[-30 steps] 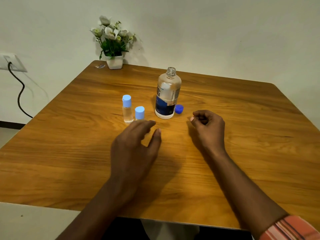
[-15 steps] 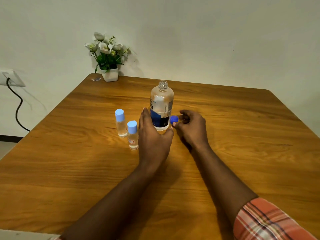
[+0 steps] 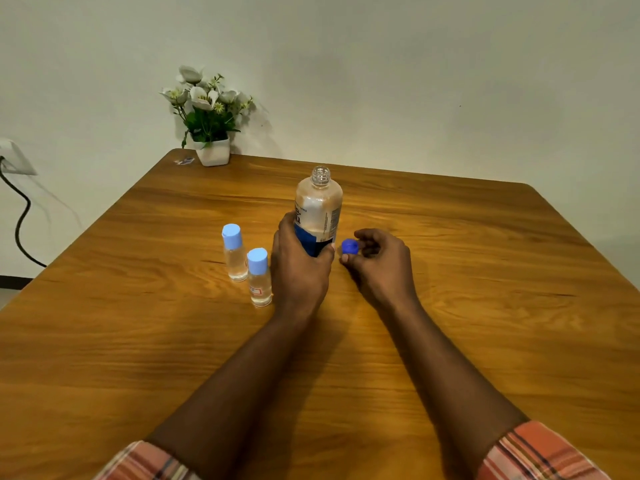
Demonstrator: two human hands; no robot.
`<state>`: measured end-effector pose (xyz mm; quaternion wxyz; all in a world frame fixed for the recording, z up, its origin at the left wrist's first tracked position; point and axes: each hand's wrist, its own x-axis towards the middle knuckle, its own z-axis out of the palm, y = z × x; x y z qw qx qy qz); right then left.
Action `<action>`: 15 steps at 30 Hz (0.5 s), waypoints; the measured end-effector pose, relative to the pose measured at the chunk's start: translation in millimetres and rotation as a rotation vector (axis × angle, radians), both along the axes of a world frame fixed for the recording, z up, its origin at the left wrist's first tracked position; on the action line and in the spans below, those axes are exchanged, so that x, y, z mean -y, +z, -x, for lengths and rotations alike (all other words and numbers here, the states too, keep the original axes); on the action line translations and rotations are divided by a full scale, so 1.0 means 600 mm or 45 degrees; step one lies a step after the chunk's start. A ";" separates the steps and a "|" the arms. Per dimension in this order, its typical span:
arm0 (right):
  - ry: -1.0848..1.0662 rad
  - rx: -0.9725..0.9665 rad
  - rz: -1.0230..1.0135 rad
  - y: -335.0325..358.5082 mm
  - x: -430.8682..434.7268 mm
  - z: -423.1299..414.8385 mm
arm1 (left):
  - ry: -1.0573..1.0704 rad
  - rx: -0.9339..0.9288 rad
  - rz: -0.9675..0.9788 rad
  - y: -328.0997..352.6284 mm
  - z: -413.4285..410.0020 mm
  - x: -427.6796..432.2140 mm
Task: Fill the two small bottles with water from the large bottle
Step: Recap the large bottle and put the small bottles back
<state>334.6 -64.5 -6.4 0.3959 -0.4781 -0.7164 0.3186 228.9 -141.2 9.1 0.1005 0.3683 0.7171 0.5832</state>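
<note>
The large clear bottle point(image 3: 320, 209) stands upright and uncapped at the middle of the wooden table point(image 3: 485, 271), with a blue label low on its body. My left hand point(image 3: 299, 268) grips its lower part. Just right of it, my right hand point(image 3: 379, 263) pinches the dark blue cap point(image 3: 349, 246) at table level. Two small clear bottles with light blue caps stand left of my left hand: the farther one point(image 3: 233, 254) and the nearer one point(image 3: 259, 277), which has a small red label.
A white pot of white flowers point(image 3: 209, 119) sits at the table's far left corner, with a small scrap point(image 3: 183, 161) beside it. A wall socket with a black cable point(image 3: 20, 216) is at the far left, off the table.
Both hands moved forward from the near table. My left hand closed round the large bottle's base. My right hand reached the blue cap and took it between its fingers.
</note>
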 end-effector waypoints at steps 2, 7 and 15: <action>0.008 -0.054 0.029 0.005 0.004 -0.008 | -0.012 -0.005 0.000 0.000 0.003 0.003; 0.044 -0.149 0.035 0.040 0.011 -0.031 | -0.076 -0.010 0.012 0.005 -0.006 0.014; 0.252 -0.037 -0.150 0.134 0.014 -0.065 | -0.251 -0.032 0.032 0.001 -0.019 0.034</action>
